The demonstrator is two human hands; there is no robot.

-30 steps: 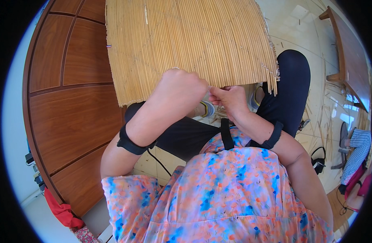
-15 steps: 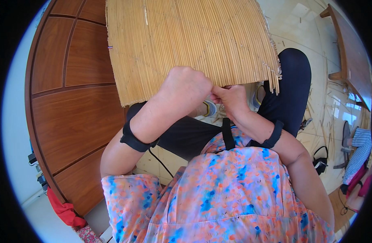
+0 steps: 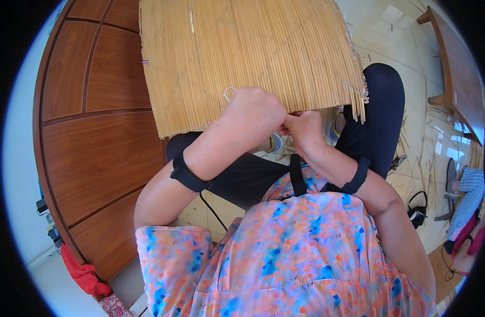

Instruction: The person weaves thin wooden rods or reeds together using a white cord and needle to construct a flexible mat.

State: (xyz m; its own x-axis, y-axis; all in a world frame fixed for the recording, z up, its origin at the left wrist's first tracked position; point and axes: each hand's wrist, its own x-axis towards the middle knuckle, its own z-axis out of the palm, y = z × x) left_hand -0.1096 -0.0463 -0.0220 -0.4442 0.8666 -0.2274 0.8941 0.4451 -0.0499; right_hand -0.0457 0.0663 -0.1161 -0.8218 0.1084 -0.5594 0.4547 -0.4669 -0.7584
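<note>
Across my knees lies a mat of straw-coloured stalks, laid side by side in a dense sheet. My left hand is closed in a fist, its back up, over the mat's near edge. A thin white thread loops out beside its knuckles onto the mat. My right hand is closed in a pinch just below that edge, its thumb meeting the left fingers. Whatever sits between the fingers of both hands is hidden. Several loose stalk ends stick out at the mat's near right corner.
A brown wooden panelled cabinet stands close on my left. Stalk scraps litter the tiled floor to the right, by a wooden table. Another person's checked trouser leg shows at the far right. A black cable runs beneath my left arm.
My left hand has shifted slightly to the right, closer against my right hand. A white thread loop now shows beside its knuckles. My right hand stays nearly in place.
</note>
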